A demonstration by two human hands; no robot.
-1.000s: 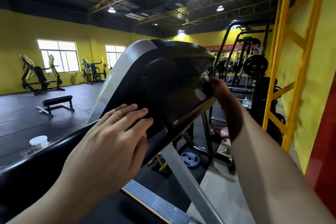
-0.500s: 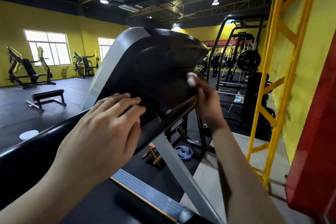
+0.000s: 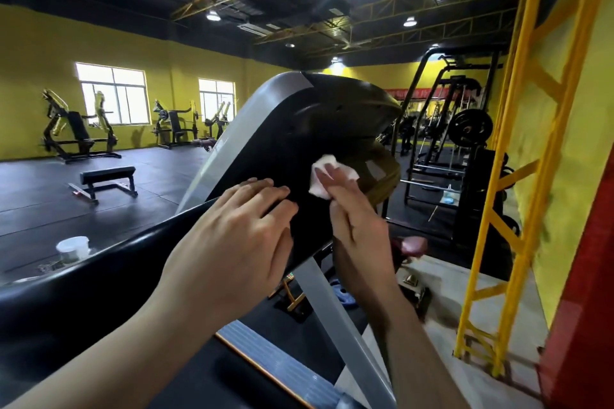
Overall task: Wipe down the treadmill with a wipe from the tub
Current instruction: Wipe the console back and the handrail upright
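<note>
The treadmill's black console [image 3: 309,129] fills the middle of the head view, seen from its dark back side, with a grey upright [image 3: 335,315] below it. My left hand [image 3: 232,242] rests flat on the console's lower edge, fingers straight. My right hand [image 3: 352,226] presses a crumpled white wipe [image 3: 327,173] against the black surface with straight fingers. The white tub [image 3: 73,247] stands on the floor at the left, beyond the black handrail [image 3: 99,276].
A yellow steel ladder frame [image 3: 518,176] and a red wall stand close on the right. A squat rack with a black plate [image 3: 471,128] is behind the console. A flat bench [image 3: 106,176] and weight machines sit across the dark floor at left.
My right hand has slid the wipe from the console's right edge leftwards onto its back face, close to my left hand. My left hand has stayed put.
</note>
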